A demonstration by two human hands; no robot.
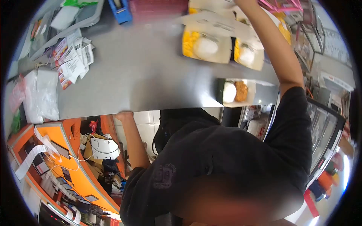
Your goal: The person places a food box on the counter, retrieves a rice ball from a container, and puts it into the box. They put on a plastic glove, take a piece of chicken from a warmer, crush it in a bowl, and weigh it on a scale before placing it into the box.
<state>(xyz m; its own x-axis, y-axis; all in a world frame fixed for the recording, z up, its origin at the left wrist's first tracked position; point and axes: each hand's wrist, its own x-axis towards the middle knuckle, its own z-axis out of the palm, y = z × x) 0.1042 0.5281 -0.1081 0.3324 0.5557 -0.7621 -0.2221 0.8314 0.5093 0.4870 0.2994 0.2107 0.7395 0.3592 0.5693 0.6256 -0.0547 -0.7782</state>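
- A left hand (124, 115) rests at the near edge of the metal worktop (132, 67), left of its middle — whether it grips anything, one cannot tell
- Along the same near edge, toward the right, an open carton (250, 98) holds a white mound (229, 92) and a browned, fried-looking piece (241, 91)
- Behind it, two open boxes (225, 47) stand side by side, each bearing a white mound and yellow food (187, 43)
- The right arm (277, 49), in a short black sleeve (292, 107), stretches over the worktop's right side toward the far edge — its hand out of view, its grip unseen
- Plastic-wrapped packs (41, 94) occupy the near left corner, printed papers (77, 56) behind them
- A blue object (121, 11) lies toward the far edge
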